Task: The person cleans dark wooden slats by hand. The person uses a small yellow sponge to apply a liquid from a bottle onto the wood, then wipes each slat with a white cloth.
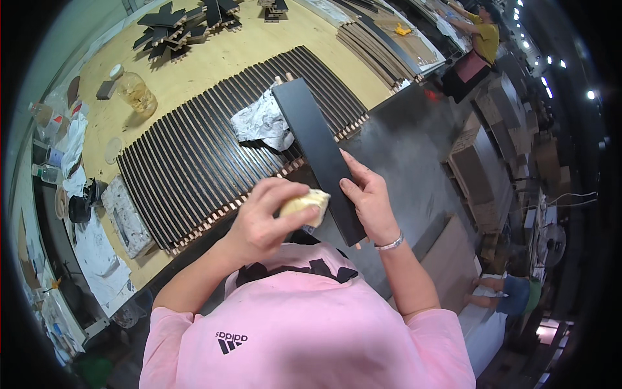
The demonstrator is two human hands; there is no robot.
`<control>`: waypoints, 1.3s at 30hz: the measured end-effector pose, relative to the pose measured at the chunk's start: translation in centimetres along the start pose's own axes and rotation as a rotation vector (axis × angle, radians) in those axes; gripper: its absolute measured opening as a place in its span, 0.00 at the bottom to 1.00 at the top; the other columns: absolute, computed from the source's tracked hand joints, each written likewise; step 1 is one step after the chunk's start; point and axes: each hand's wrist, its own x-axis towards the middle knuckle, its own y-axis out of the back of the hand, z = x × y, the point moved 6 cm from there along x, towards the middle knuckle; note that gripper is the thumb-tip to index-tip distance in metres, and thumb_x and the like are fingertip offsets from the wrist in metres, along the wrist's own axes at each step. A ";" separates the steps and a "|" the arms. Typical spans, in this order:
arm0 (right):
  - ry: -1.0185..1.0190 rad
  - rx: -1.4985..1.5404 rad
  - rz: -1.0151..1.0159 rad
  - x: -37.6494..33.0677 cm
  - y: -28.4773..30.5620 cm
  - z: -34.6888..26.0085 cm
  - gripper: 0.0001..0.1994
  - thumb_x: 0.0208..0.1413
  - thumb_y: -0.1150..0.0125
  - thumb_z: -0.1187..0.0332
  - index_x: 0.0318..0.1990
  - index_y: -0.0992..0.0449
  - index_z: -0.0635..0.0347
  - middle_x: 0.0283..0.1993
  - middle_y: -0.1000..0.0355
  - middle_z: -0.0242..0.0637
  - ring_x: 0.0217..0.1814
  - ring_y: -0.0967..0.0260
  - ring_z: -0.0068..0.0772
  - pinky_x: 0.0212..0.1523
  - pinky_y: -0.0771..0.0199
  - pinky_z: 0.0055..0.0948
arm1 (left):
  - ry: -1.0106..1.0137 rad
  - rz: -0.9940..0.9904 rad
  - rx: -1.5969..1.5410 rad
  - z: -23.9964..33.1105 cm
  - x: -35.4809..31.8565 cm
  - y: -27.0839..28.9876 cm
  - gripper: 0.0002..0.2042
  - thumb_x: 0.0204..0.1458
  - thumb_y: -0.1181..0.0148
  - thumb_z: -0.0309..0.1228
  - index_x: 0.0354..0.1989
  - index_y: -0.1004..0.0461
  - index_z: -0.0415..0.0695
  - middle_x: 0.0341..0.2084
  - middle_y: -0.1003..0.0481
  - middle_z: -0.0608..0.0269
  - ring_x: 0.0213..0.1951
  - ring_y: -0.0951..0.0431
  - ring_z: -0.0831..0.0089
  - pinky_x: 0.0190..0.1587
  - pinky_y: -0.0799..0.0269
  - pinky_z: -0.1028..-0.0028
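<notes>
My left hand point(262, 217) is closed around a pale yellow sponge point(303, 206), close to the near part of a black board. My right hand point(369, 198) grips that black board point(314, 139) by its right side, thumb on top and fingers toward the edge. The board slants from upper left to lower right, with light wooden dowels showing at both ends. Its far end hangs over a long row of dark slats point(214, 152) set on edge, whose ends carry wooden pegs. A crumpled white cloth point(264, 123) with dark stains lies on the slats, left of the board.
On the yellowish table point(194, 71) stand a jar of amber liquid point(136, 94) and a pile of black boards point(172, 32). A stained white block point(124, 217) sits left of the slats. Stacked panels point(479, 175) stand on the floor at right; two other people are farther off.
</notes>
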 end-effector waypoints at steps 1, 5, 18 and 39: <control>-0.007 0.009 -0.027 -0.2 0.0 -0.1 0.27 0.58 0.51 0.83 0.67 0.40 0.71 0.65 0.34 0.40 0.62 0.36 0.24 0.63 0.38 0.24 | -0.020 -0.023 -0.011 0.4 0.0 -0.6 0.22 0.37 0.35 0.19 0.45 0.20 0.49 0.47 0.27 0.54 0.45 0.26 0.54 0.45 0.28 0.61; -0.094 0.055 -0.043 -1.0 0.5 0.1 0.26 0.58 0.52 0.83 0.66 0.39 0.71 0.65 0.35 0.40 0.63 0.37 0.24 0.65 0.40 0.25 | 0.001 0.019 0.132 -1.6 1.1 0.2 0.21 0.37 0.35 0.18 0.43 0.20 0.50 0.46 0.26 0.53 0.44 0.26 0.55 0.45 0.28 0.61; -0.075 -0.042 -0.045 -2.7 2.1 0.4 0.26 0.56 0.52 0.83 0.65 0.38 0.71 0.64 0.34 0.40 0.62 0.36 0.24 0.63 0.37 0.25 | 0.094 0.115 0.245 -3.1 2.7 2.5 0.20 0.36 0.37 0.16 0.41 0.20 0.47 0.43 0.25 0.52 0.43 0.25 0.54 0.43 0.27 0.60; -0.002 -0.102 -0.071 -3.9 3.1 0.6 0.27 0.55 0.51 0.82 0.65 0.37 0.70 0.66 0.35 0.44 0.65 0.37 0.28 0.66 0.41 0.26 | -0.011 0.007 0.130 -1.0 1.7 0.4 0.19 0.36 0.36 0.20 0.41 0.19 0.47 0.42 0.25 0.51 0.42 0.25 0.55 0.43 0.26 0.61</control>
